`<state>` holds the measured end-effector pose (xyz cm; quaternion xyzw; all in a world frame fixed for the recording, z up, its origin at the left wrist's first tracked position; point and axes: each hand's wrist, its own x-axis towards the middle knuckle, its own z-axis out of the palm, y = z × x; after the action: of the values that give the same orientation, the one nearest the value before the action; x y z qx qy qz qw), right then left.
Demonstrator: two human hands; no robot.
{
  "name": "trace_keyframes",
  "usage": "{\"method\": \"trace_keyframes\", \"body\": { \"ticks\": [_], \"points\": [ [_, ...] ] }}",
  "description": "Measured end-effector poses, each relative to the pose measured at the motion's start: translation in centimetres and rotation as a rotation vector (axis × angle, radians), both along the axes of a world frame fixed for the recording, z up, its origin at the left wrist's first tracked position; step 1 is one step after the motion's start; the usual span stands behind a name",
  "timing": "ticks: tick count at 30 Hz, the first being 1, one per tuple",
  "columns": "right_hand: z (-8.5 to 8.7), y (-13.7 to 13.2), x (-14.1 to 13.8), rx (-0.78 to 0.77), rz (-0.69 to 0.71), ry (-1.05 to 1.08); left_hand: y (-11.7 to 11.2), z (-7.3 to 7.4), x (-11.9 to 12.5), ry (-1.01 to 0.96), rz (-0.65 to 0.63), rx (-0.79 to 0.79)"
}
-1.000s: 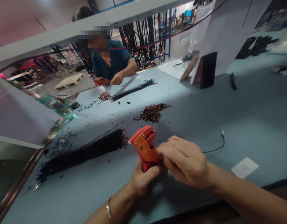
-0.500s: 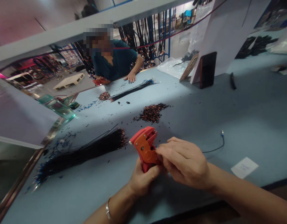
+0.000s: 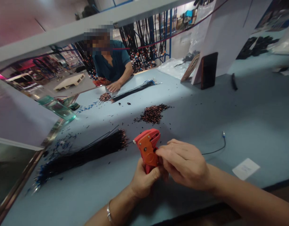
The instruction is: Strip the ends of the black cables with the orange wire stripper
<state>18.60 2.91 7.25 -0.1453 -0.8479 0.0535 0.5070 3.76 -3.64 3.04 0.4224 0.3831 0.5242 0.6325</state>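
Note:
My left hand is wrapped round the handles of a red and orange wire stripper, held upright above the table. Close against the stripper's right side, my right hand has its fingers pinched together. A thin black wire comes out from behind this hand and ends to the right in a blue-sleeved metal terminal; its other end is hidden by my fingers and the tool. To the left lies a thick bundle of black wires, copper ends toward the stripper and blue terminals at the far left.
Beyond the stripper is a heap of cut scraps. Across the table a co-worker's hand rests near a smaller scrap pile and a second wire bundle. A green bottle, a phone and a paper slip lie around.
The wire stripper has shifted slightly right and its head has turned a little, with both my hands still at it. The co-worker's hand has slid left toward the small scrap pile.

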Motion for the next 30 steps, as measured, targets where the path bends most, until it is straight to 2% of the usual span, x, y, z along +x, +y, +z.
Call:
{"method": "trace_keyframes", "body": {
  "ticks": [7,21,30],
  "points": [
    [-0.01,-0.23,0.13,-0.040,0.017,0.024,0.08,0.01,0.08,-0.078,-0.040,0.004],
    [-0.17,-0.07,0.05,-0.038,-0.009,0.023,0.05,-0.47,0.16,-0.111,-0.025,-0.007],
    [-0.41,0.03,-0.07,-0.044,-0.006,0.008,0.24,-0.32,0.17,-0.155,-0.010,-0.095]
  ]
}}
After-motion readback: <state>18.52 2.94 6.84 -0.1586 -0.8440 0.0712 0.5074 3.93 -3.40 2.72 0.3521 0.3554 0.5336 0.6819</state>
